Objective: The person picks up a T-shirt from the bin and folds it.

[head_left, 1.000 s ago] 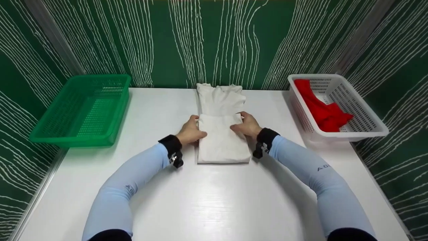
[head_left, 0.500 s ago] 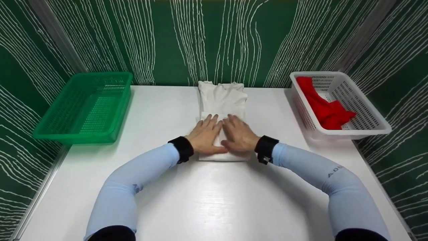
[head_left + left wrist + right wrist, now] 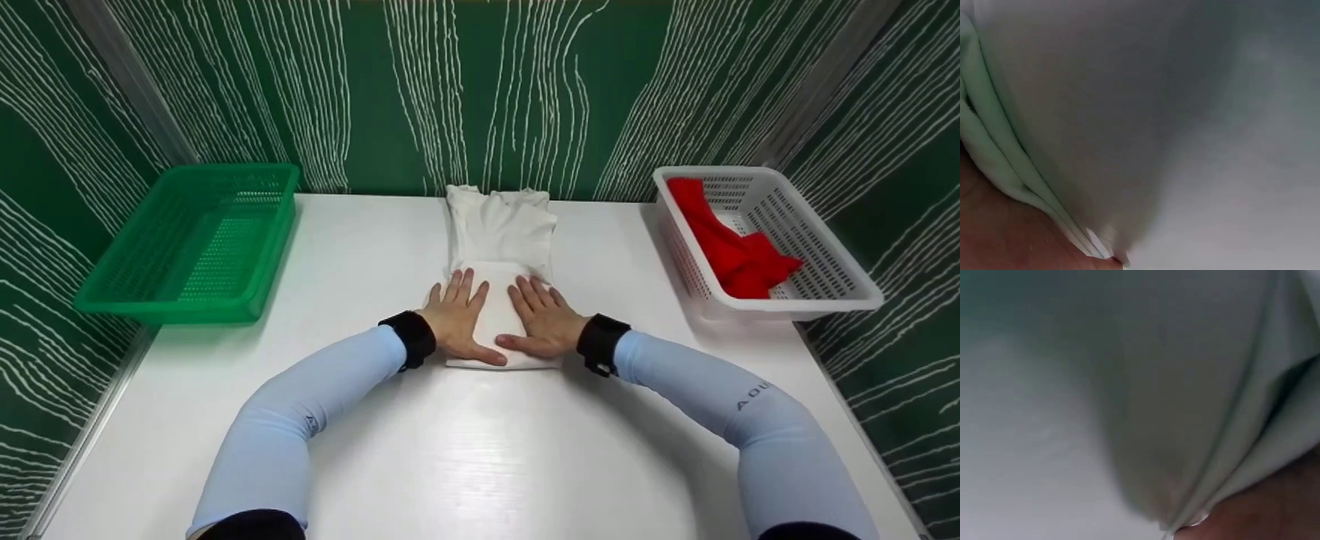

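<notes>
A white garment [image 3: 501, 229], perhaps a shirt, lies in the middle of the table with its near half folded over into a flat rectangle. My left hand [image 3: 456, 322] rests palm down on the left side of that folded part, fingers spread and straight. On its right side my right hand [image 3: 550, 324] presses flat in the same way, thumb pointing inward. The two thumbs come near each other without touching. Both wrist views show layered cloth edges [image 3: 1010, 152] close beside the palm; the fingers are out of sight there.
At the left stands a green plastic basket [image 3: 251, 306]. A white basket [image 3: 810, 304] at the right holds a crumpled red cloth [image 3: 739, 255]. The white table [image 3: 480, 450] reaches a dark green wall [image 3: 375, 90] with white streaks at the back.
My hands have gone from gripping the folded part's side edges to lying flat on top of it. Since half a second ago they have spread slightly apart and come a little nearer to me.
</notes>
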